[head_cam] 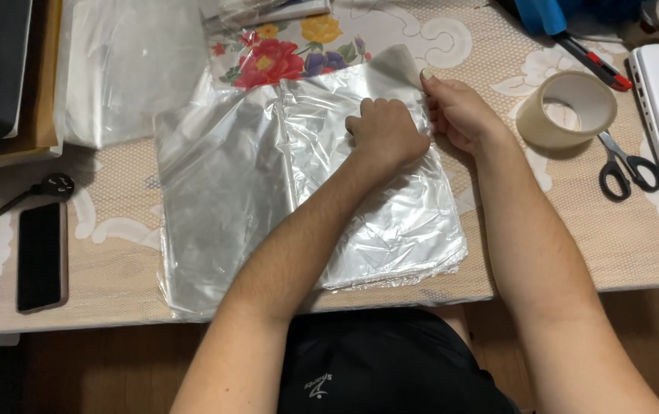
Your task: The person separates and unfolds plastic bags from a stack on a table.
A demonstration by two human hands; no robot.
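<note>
Pressing my curled left hand (383,129) on the clear plastic bags (375,199) at table (575,253) centre, my right hand (460,115) pinches their top edge. Tape roll (567,109) and scissors (624,165) lie at three o'clock, phone (39,255) at nine.

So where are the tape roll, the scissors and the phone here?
tape roll (566,110), head view, on its outer band.
scissors (625,167), head view, on the black handles.
phone (39,257), head view, on its dark screen.

I log glossy, crinkled clear plastic bags (375,230), a matt woven floral tablecloth (575,222), translucent tape (567,110), and metal-bladed scissors (624,165).
</note>
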